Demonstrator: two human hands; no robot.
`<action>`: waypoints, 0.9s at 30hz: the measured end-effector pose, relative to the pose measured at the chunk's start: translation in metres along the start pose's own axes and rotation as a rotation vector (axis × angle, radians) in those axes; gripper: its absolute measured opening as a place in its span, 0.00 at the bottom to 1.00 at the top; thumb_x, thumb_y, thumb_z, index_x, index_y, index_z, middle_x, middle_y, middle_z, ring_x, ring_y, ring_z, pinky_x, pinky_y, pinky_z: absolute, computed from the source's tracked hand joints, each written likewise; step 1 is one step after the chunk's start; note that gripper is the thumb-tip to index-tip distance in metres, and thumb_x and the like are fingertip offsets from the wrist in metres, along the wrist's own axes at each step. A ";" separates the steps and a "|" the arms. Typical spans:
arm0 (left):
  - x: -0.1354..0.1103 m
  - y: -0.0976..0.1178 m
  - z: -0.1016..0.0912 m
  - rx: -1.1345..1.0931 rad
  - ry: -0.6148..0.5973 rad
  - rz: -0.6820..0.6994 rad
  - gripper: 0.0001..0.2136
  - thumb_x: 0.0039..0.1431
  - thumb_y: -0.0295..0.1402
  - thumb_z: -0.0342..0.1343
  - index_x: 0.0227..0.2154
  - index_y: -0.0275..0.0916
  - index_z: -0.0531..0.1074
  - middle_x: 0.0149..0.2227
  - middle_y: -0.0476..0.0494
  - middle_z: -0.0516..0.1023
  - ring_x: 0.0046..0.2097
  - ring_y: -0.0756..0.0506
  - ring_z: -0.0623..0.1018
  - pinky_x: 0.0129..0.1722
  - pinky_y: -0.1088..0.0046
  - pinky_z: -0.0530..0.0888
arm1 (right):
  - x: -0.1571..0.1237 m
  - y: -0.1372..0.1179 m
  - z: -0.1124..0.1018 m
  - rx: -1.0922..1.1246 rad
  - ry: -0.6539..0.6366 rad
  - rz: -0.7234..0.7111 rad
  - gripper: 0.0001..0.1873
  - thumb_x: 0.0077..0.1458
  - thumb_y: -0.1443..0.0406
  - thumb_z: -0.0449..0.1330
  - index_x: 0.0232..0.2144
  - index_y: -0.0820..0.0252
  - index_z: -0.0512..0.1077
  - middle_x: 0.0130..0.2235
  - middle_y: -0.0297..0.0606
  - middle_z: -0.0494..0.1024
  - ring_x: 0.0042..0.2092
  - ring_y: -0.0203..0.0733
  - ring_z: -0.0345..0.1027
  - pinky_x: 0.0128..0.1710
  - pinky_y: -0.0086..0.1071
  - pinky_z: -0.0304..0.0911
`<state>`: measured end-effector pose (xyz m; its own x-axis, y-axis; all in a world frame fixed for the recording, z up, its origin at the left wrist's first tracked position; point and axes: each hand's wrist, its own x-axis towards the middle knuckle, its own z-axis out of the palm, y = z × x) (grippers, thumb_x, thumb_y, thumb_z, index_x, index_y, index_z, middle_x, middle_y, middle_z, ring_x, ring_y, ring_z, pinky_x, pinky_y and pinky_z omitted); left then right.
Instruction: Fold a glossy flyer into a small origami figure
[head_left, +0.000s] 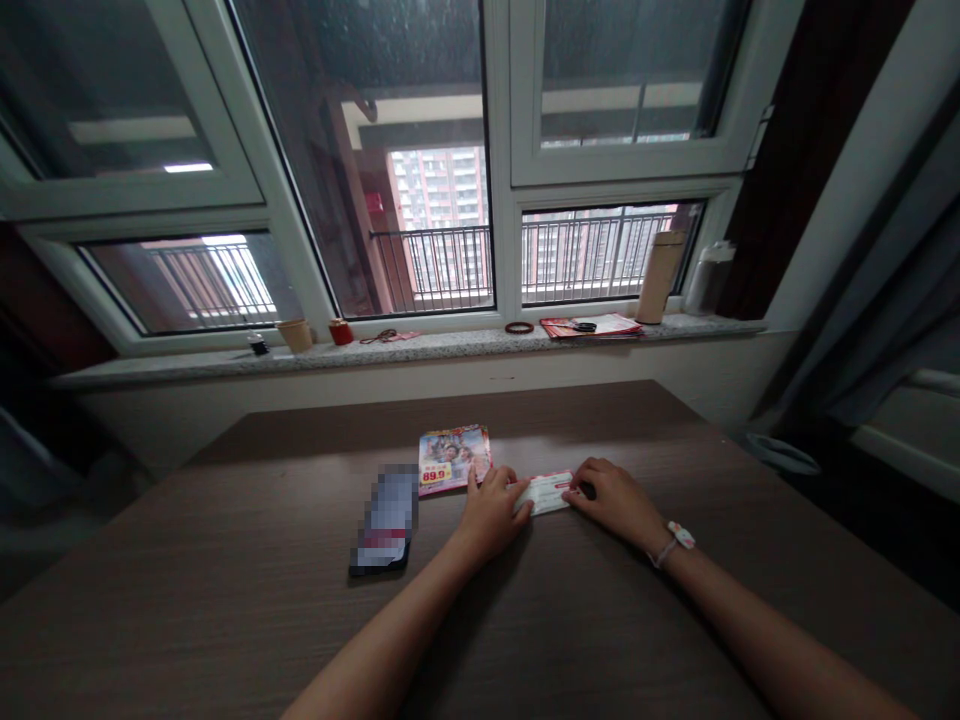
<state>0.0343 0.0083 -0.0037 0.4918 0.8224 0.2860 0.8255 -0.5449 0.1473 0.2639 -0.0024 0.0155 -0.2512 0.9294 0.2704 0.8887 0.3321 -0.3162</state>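
Observation:
A small folded white paper with red print (547,492) lies on the dark wooden table (225,600). My left hand (491,512) presses on its left end with curled fingers. My right hand (611,498) presses on its right end, fingers bent down onto the paper; a beaded bracelet sits on that wrist. Just left of the paper lies a colourful flyer with a yellow price tag (453,458), touching my left hand's fingertips. A phone (386,520) lies further left on the table.
The stone windowsill (450,348) behind the table carries a small cup (295,334), a red pot (340,331), scissors (384,336), a ring (519,327), red leaflets (592,326), a tall tan flask (660,276) and a white jug (709,277). A curtain hangs at right.

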 end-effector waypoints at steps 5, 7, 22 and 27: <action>0.001 -0.001 0.001 -0.002 0.004 0.013 0.17 0.62 0.39 0.51 0.53 0.47 0.67 0.48 0.43 0.69 0.52 0.41 0.68 0.60 0.40 0.48 | 0.000 -0.001 -0.001 0.007 0.004 0.001 0.16 0.57 0.54 0.55 0.33 0.58 0.76 0.37 0.41 0.75 0.40 0.42 0.68 0.43 0.31 0.60; 0.001 0.000 0.000 0.000 0.002 0.013 0.17 0.62 0.39 0.50 0.53 0.47 0.67 0.48 0.43 0.69 0.51 0.41 0.68 0.60 0.40 0.47 | 0.000 -0.001 0.000 0.011 0.003 -0.005 0.16 0.57 0.54 0.55 0.35 0.57 0.77 0.38 0.41 0.75 0.40 0.42 0.68 0.44 0.32 0.60; -0.001 0.003 -0.002 -0.001 0.015 -0.001 0.16 0.62 0.39 0.49 0.52 0.46 0.67 0.48 0.44 0.69 0.52 0.42 0.68 0.61 0.41 0.46 | -0.003 -0.003 -0.002 -0.084 -0.055 0.005 0.20 0.57 0.48 0.54 0.42 0.50 0.77 0.36 0.41 0.76 0.42 0.45 0.67 0.46 0.37 0.56; -0.001 0.004 -0.004 -0.004 0.006 -0.005 0.16 0.62 0.39 0.50 0.52 0.47 0.67 0.48 0.44 0.69 0.52 0.41 0.68 0.61 0.41 0.46 | -0.003 -0.005 -0.002 -0.095 -0.056 0.012 0.19 0.56 0.49 0.55 0.42 0.50 0.77 0.35 0.40 0.78 0.41 0.46 0.68 0.49 0.39 0.53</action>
<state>0.0362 0.0048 0.0003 0.4856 0.8243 0.2911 0.8269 -0.5412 0.1531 0.2613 -0.0069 0.0183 -0.2587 0.9417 0.2152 0.9235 0.3064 -0.2306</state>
